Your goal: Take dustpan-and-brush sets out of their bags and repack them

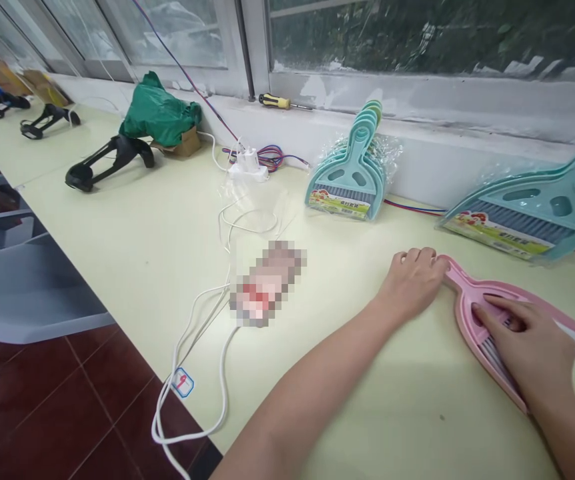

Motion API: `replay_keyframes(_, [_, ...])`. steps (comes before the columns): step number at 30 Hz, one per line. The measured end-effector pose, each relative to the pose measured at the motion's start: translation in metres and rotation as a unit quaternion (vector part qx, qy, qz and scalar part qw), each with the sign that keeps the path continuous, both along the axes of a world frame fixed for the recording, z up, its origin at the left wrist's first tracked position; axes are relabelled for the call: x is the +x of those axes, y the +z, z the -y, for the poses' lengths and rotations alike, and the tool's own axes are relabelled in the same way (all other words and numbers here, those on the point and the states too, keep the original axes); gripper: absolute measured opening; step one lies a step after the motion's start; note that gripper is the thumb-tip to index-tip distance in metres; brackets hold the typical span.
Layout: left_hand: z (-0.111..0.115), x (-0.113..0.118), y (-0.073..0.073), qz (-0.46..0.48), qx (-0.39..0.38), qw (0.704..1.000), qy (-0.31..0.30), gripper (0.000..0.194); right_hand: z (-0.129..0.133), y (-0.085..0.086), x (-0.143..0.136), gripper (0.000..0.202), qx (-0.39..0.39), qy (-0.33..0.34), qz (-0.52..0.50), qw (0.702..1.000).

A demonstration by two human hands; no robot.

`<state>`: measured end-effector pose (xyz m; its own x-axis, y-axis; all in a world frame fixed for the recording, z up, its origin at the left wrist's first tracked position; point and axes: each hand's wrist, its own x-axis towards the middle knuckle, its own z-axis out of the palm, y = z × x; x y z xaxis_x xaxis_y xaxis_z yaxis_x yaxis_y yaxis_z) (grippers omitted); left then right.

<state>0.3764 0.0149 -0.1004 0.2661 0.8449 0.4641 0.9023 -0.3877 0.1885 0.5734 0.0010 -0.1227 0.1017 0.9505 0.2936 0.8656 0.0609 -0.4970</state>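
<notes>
Together, the left hand point(415, 283) and right hand point(537, 347) hold a smooth, flared pink dustpan point(473, 300) with greyish bristles point(492, 352).

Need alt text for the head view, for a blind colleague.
Left hand holds the handle end of a pink dustpan set and right hand grips its pan, over a pale table. Packaged teal sets stand behind; white cables lie further left.
</notes>
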Motion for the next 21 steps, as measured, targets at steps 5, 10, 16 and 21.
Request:
replay_keyframes(5, [-0.001,0.0,0.001,0.025,-0.025,0.999,-0.005,0.035,-0.003,-0.008,0.006,0.039,0.011,0.018,-0.014,1.0])
replay_keyframes(10, [-0.001,0.001,0.005,0.088,-0.058,0.994,0.02,0.045,-0.002,-0.002,-0.003,0.038,-0.003,0.007,-0.009,1.0])
replay_keyframes(16, [0.012,-0.001,0.012,0.301,-0.087,0.95,0.02,0.05,0.01,0.016,-0.02,0.048,0.035,-0.018,-0.106,0.994])
replay_keyframes(21, [0.058,0.015,0.015,0.55,-0.307,0.768,-0.115,0.06,0.025,0.023,-0.023,0.05,0.092,-0.066,-0.206,0.972])
